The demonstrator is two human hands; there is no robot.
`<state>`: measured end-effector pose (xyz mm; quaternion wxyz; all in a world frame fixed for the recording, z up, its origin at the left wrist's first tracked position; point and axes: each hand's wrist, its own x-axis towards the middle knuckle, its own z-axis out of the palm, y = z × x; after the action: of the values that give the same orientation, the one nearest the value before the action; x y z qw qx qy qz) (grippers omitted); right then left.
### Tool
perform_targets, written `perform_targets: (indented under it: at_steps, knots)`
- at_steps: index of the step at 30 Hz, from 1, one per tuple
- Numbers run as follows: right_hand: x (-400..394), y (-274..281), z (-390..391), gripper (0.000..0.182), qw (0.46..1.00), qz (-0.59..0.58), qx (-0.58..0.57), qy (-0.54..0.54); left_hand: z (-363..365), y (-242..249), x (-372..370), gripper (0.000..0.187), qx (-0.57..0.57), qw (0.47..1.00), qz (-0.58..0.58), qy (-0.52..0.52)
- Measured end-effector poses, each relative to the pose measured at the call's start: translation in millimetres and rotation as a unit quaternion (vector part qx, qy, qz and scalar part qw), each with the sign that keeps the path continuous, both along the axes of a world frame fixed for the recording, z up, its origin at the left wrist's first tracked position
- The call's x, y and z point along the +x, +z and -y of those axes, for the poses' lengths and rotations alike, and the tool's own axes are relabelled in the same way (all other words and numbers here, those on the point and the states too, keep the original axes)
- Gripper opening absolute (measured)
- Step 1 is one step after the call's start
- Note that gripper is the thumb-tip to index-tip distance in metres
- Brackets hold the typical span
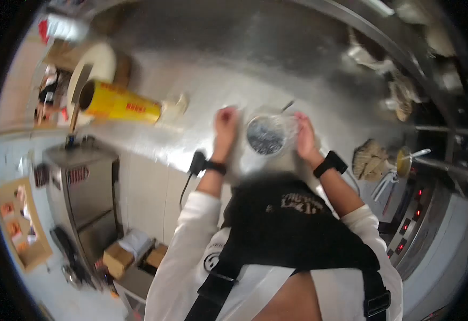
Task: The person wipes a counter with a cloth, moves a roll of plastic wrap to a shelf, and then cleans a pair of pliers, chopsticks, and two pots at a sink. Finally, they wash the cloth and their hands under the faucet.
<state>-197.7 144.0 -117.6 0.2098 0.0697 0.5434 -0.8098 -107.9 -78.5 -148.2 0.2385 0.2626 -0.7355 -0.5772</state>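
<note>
Here's the round bowl (266, 154) of dark contents, near the bench's (202, 80) front edge and squarely between the hands; the left hand (225, 124), fingers curled in, sits just off its left side; the right hand (305, 138), half-curled, hugs close by its right rim; whether either grips anything, I can't tell through the blur.

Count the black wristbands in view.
2: one wristband on the wrist of the left hand, another wristband on the wrist of the right hand.
</note>
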Motion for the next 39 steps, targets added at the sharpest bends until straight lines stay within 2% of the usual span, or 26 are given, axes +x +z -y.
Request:
perform_targets:
  at_steps: [1,2,3,5,7,8,11,12,14,15,18,21,23,26,27,28,30,31,32,33,34,35,36,37,38,39]
  knots:
    - [3.3,-34.0,-14.8,0.020,0.998,0.032,-0.021,-0.049,11.8,-7.4,5.8,0.009,-0.034,0.995,0.022,0.089]
    - [13.1,-25.7,-29.1,0.023,0.990,-0.068,0.115,0.054,14.9,35.6,13.5,0.011,0.006,0.991,-0.002,0.132]
    - [26.9,-8.6,-21.7,0.026,0.951,-0.110,0.283,0.054,42.9,29.8,23.6,0.017,-0.213,0.968,-0.004,0.132]
    - [41.7,11.7,-13.4,0.021,0.958,-0.058,0.228,0.162,85.9,41.2,32.3,0.032,-0.443,0.876,0.036,0.185]
    - [41.5,13.6,-9.5,0.019,0.956,-0.066,0.209,0.197,99.2,35.3,26.9,0.045,-0.403,0.835,0.191,0.323]
    - [40.7,8.1,-9.4,0.018,0.959,-0.069,0.190,0.198,108.3,24.0,26.5,0.045,-0.402,0.838,0.183,0.320]
    - [30.7,5.4,-13.0,0.016,0.969,-0.067,0.160,0.177,122.4,17.5,21.7,0.047,-0.305,0.833,0.433,0.164]
    - [25.6,6.3,-16.2,0.016,0.974,-0.057,0.153,0.158,125.8,14.3,20.2,0.047,-0.310,0.834,0.426,0.163]
    - [7.2,9.7,-36.4,0.012,0.980,-0.035,0.153,0.121,129.7,-1.3,23.9,0.042,-0.229,0.877,0.391,0.163]
    - [-4.0,11.4,-50.0,0.009,0.984,-0.008,0.154,0.087,121.0,0.0,27.2,0.040,-0.247,0.889,0.358,0.145]
    - [-46.6,1.6,-99.8,0.012,0.993,0.017,0.118,0.010,90.4,-21.3,42.1,0.039,-0.220,0.940,0.233,0.117]
    - [-102.5,8.0,-147.8,0.010,0.985,0.040,0.153,-0.068,31.3,-7.7,52.5,0.039,-0.177,0.959,0.198,0.097]
    - [-141.5,2.1,-177.7,0.012,0.990,0.022,0.092,-0.107,-5.3,29.5,56.8,0.035,0.103,0.990,0.100,-0.001]
    - [-172.2,18.8,-218.3,0.019,0.984,-0.032,0.131,-0.112,-14.8,-7.4,67.3,0.032,0.042,0.986,0.157,-0.024]
    - [-174.8,21.7,-231.9,0.020,0.970,-0.050,0.197,-0.134,-42.4,32.4,61.6,0.028,-0.080,0.986,0.142,0.017]
    - [-172.2,28.2,-246.1,0.022,0.950,-0.069,0.262,-0.156,-45.1,29.6,61.9,0.028,-0.084,0.986,0.142,0.006]
    - [-146.5,48.0,-285.9,0.022,0.945,-0.108,0.254,-0.174,-49.0,20.9,63.4,0.027,-0.189,0.974,0.112,0.062]
    - [-134.3,53.9,-308.8,0.023,0.940,-0.150,0.250,-0.179,-57.2,45.2,60.8,0.027,-0.342,0.928,0.143,0.048]
    - [-126.3,52.7,-339.2,0.021,0.900,-0.166,0.338,-0.221,-62.0,55.5,57.6,0.027,-0.344,0.927,0.143,0.044]
    - [-113.8,58.6,-370.3,0.018,0.844,-0.193,0.432,-0.254,-64.5,63.0,55.3,0.026,-0.238,0.959,0.152,-0.003]
    - [-102.1,58.8,-396.5,0.010,0.780,-0.293,0.445,-0.327,-68.4,70.4,52.8,0.026,-0.128,0.977,0.161,-0.049]
    - [-92.5,49.8,-430.0,0.010,0.711,-0.264,0.526,-0.386,-78.1,80.2,47.2,0.020,0.052,0.990,0.118,-0.063]
    - [-82.5,39.9,-457.5,0.013,0.650,-0.235,0.599,-0.404,-86.9,83.3,42.0,0.020,0.049,0.989,0.121,-0.065]
    - [-76.8,14.1,-494.7,0.020,0.598,-0.216,0.679,-0.366,-95.4,85.6,38.4,0.018,0.115,0.986,0.095,-0.073]
    - [-77.8,-4.3,-525.1,0.020,0.602,-0.217,0.676,-0.366,-104.4,88.8,33.6,0.017,0.180,0.978,0.066,-0.079]
    - [-80.1,-20.9,-549.2,0.022,0.683,-0.098,0.669,-0.277,-116.8,102.9,27.7,0.017,0.199,0.973,0.064,-0.102]
